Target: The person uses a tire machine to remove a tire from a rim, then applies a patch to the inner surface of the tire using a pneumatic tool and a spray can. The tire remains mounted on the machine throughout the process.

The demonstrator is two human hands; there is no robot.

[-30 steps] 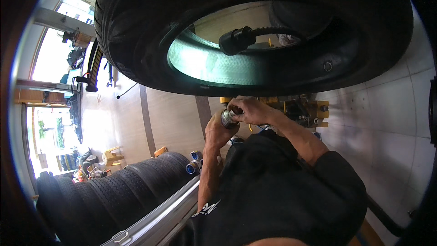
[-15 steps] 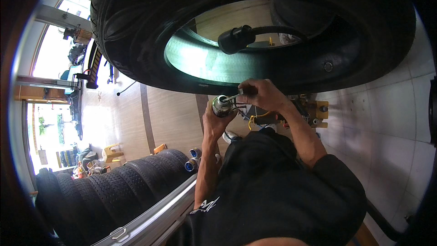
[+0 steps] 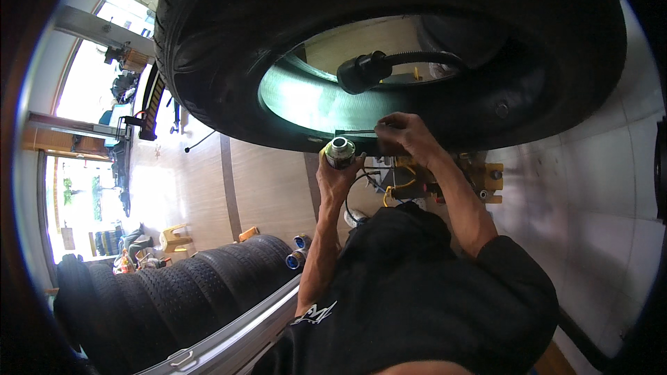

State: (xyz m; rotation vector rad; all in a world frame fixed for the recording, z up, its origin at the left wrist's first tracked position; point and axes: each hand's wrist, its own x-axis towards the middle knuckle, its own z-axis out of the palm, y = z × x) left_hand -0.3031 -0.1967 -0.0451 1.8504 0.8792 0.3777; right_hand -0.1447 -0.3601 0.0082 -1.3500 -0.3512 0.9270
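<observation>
My left hand (image 3: 335, 182) is wrapped round a small can (image 3: 340, 157) whose narrow metal neck stands uncovered, held upright just below the tyre's near edge. In my right hand (image 3: 415, 140) is a lid brush (image 3: 356, 132), a dark cap with a thin rod; the rod points left, above the can's mouth and apart from it. Before me a big black tyre (image 3: 208, 90) is held up, its inner wall lit pale green by a black lamp (image 3: 365, 73) on a flexible neck. What supports the tyre is hidden.
A row of tyres (image 3: 187, 281) stands at the lower left beside a silver metal rail (image 3: 240, 337). A yellow stool (image 3: 175, 237) is behind it. Yellow machine parts (image 3: 486, 177) and hoses lie below my right forearm. White tiles (image 3: 577, 215) cover the right side.
The lid brush has come out of the can's neck, and my right hand has lifted it toward the tyre's inner edge. My left hand still holds the can. The view has shifted slightly.
</observation>
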